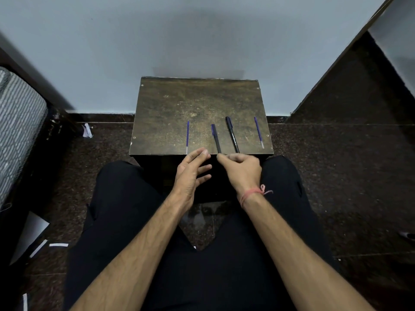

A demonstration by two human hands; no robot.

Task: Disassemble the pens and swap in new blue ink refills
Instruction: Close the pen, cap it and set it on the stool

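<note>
Two pens lie side by side on a small worn wooden table (179,104). One is a dark pen with a blue cap (216,138), the other an all-black pen (232,134). A loose blue refill (187,136) lies to their left and another blue refill (258,132) lies near the table's right edge. My right hand (241,170) is curled at the table's front edge, its fingertips pinched at the near end of the blue-capped pen, which still rests on the table. Just left of it, my left hand (192,173) hovers with fingers spread and holds nothing.
The table stands against a pale wall (202,37) on a dark speckled floor (336,176). My legs in black trousers (125,209) flank the table's front. A patterned cushion (18,122) is at the left, with paper scraps (87,130) on the floor.
</note>
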